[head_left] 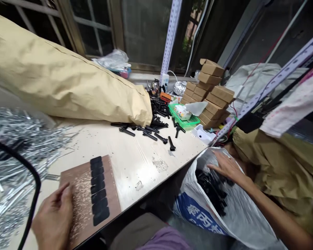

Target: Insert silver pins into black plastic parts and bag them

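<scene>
left hand (53,218) is cut off at the wrist by the bottom edge. right hand (225,166) is palm down over the black parts (211,191) in the white sack (240,215); can't tell if it grips any. Sack bottom is out of frame and its blue print is folded, unreadable. brown sack (67,83) runs off the left edge and hides part of the loose black pieces (151,133) on the table (135,159). metal rods (13,152) are blurred and cut off at the left. sill clutter (156,86) is too small to tell.
</scene>
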A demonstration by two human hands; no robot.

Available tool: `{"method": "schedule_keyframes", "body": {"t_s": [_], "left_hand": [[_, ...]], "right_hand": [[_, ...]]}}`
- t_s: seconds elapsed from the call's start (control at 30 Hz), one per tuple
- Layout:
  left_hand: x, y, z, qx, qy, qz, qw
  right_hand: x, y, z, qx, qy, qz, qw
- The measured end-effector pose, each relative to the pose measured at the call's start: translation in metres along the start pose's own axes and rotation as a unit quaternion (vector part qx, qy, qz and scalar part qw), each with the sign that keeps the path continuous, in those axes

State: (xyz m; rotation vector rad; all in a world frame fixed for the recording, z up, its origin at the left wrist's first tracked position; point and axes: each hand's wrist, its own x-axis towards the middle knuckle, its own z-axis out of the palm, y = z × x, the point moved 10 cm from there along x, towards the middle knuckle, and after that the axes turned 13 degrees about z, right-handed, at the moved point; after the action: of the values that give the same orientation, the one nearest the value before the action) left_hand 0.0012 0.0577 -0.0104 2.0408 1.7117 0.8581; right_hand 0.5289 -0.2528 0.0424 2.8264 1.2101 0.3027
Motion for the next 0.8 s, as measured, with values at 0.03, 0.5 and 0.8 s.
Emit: {"method": "schedule_keyframes", "body": {"t_s": [0.03,0.5,0.8], "left_hand": [[0.000,0.005,-0.003,0.006,0.002,0.004,1.000],[-0.003,-0.003,-0.004,-0.040,0.044,0.058,0.997],[-0.009,-0.002,-0.005,-0.087,0.060,0.055,0.993]], "right_hand": [[0.005,-0.009,-0.001,0.014,0.018,-0.012,1.000],[0.099,-0.333,-0.001,0.154,0.011,-0.232,0.960],[0.099,-0.416,-0.008,0.193,-0.029,-0.245,0.950]]}}
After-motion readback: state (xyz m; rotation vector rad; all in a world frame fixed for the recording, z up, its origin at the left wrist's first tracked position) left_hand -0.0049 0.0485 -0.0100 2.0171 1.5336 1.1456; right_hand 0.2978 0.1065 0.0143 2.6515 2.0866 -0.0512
